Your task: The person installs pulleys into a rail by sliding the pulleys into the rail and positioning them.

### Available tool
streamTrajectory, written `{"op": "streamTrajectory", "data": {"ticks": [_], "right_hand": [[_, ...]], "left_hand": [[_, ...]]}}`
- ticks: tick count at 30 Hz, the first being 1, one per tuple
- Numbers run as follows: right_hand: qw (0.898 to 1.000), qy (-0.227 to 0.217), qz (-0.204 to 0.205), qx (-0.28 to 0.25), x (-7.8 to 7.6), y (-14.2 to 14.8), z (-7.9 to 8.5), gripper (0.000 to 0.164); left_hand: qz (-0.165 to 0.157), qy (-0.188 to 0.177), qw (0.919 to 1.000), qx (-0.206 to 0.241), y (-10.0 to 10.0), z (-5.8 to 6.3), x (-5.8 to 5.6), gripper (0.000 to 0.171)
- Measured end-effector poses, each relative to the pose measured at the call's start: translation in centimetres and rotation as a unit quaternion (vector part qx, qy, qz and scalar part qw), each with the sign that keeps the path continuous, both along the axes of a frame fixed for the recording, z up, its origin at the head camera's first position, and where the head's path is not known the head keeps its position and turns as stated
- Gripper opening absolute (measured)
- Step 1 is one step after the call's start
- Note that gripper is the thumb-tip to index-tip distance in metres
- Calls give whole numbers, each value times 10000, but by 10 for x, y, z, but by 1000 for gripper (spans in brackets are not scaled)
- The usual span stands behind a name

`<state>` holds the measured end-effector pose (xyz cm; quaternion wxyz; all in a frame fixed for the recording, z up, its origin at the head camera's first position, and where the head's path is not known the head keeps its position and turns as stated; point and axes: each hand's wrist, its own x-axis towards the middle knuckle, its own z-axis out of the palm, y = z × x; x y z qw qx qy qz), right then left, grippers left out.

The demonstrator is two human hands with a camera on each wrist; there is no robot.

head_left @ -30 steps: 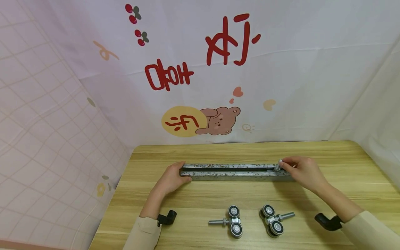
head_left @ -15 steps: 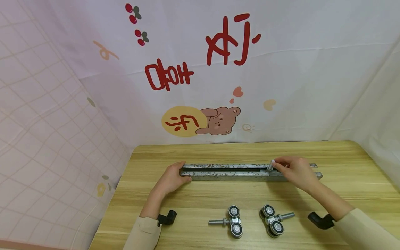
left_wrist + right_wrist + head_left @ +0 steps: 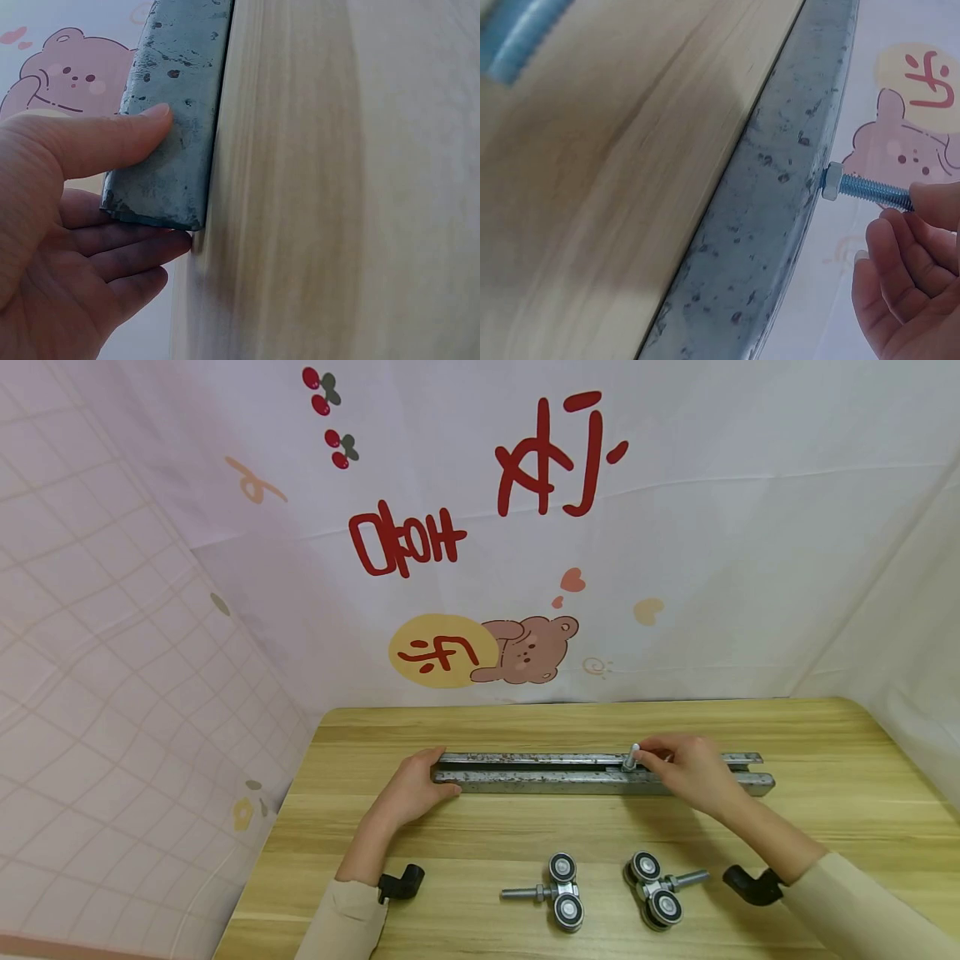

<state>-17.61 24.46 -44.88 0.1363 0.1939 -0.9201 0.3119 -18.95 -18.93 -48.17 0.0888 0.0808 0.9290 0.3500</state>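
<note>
A worn, speckled metal channel rail (image 3: 540, 782) lies across the table with its slot facing up. My left hand (image 3: 408, 791) grips the rail's left end, the thumb against its near side in the left wrist view. My right hand (image 3: 690, 772) pinches the tip of an upright threaded bolt (image 3: 631, 757) that rises from the slot right of the middle. A hex nut (image 3: 831, 181) sits low on that bolt in the right wrist view. Whatever the bolt joins inside the rail is mostly hidden.
Two roller trolleys with threaded bolts lie on the wooden table (image 3: 465, 835) in front of the rail, one roller trolley (image 3: 567, 910) with its bolt leftward, the other roller trolley (image 3: 664, 907) with its bolt rightward. A printed cloth (image 3: 705, 552) hangs behind the table.
My right hand and the bolt have slid leftward along the slot, and the rail's right end has come into view. My left hand and the two loose trolleys stay put.
</note>
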Motion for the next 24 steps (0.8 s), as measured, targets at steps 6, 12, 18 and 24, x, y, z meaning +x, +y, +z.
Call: {"op": "streamTrajectory", "data": {"ticks": [6,12,18,24], "right_hand": [[9995,-303,45,7,-1,-10,4,12],[9993,-362,81,12,-4,-17,5,10],[9992,-316,221,59,-7,-23,5,7],[9988,-301,386,76,-10,-30,6,6]], "left_hand": [[-1,-6,10000,32,0,0,1,81],[-23,11,10000,52,0,0,0,80],[-17,3,10000,56,-1,1,0,81],[6,-11,10000,45,-1,1,1,82]]}}
